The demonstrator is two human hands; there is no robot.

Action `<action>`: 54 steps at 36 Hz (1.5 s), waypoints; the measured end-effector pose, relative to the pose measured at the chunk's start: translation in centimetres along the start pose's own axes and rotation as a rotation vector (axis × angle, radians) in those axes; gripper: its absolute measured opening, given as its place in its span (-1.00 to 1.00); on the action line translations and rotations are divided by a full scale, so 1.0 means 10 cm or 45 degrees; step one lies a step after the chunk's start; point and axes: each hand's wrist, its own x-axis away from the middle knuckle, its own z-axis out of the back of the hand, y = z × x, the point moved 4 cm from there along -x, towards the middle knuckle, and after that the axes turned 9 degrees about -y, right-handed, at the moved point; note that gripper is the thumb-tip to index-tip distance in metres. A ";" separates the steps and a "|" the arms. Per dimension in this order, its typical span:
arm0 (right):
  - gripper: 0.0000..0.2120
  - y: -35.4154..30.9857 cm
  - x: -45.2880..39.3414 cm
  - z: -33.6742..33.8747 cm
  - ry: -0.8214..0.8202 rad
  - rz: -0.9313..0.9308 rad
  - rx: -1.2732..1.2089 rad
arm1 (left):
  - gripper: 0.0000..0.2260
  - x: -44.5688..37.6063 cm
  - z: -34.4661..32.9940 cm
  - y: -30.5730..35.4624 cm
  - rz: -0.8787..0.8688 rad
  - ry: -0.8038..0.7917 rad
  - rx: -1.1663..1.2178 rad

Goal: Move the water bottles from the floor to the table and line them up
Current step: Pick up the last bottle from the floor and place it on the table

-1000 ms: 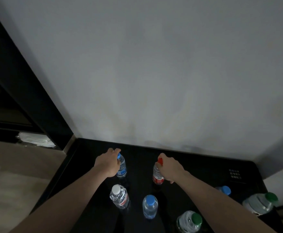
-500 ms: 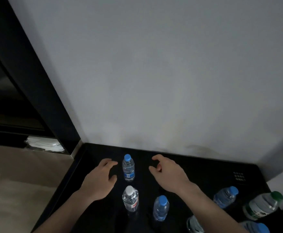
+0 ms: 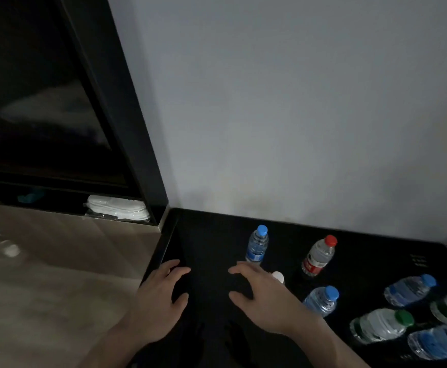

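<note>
While bottles (image 3: pixel 257 245) stand on the black table (image 3: pixel 206 235) | grey wall (image 3: pixel 296 102) behind | both hands' fingers spread, empty

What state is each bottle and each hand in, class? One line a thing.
Left hand: open, holding nothing.
Right hand: open, holding nothing.
Blue-capped bottle at the back: upright, capped.
Red-capped bottle: upright, capped.
White-capped bottle: mostly hidden behind the right hand.
Nearer blue-capped bottle: upright, capped.
</note>
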 end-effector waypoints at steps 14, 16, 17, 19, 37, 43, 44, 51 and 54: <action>-0.47 -0.43 -0.47 -0.46 -0.233 0.193 0.142 | -0.51 0.63 0.01 -0.68 0.262 0.127 0.146; -0.44 -0.61 -0.59 -0.57 -0.269 0.249 0.150 | -0.52 0.82 0.03 -0.83 0.348 0.154 0.180; -0.42 -0.71 -0.65 -0.62 -0.296 0.279 0.151 | -0.52 0.93 0.05 -0.91 0.388 0.175 0.188; -0.39 -0.91 -0.76 -0.74 -0.368 0.329 0.177 | -0.52 1.15 0.09 -1.09 0.463 0.199 0.177; -0.38 -3.48 -1.81 -2.13 -0.583 0.603 0.523 | -0.44 3.04 0.82 -3.33 0.953 0.514 0.230; -0.35 -4.55 -2.19 -2.85 -0.563 0.715 0.532 | -0.44 3.70 1.20 -4.21 1.006 0.560 0.221; -0.35 -4.71 -2.26 -2.99 -0.561 0.719 0.526 | -0.45 3.81 1.26 -4.36 1.016 0.556 0.217; -0.33 -5.40 -2.60 -3.55 -0.638 0.747 0.534 | -0.44 4.17 1.61 -5.10 1.073 0.602 0.210; -0.34 -5.75 -2.89 -3.70 -0.644 0.778 0.560 | -0.44 4.22 1.79 -5.49 1.100 0.618 0.206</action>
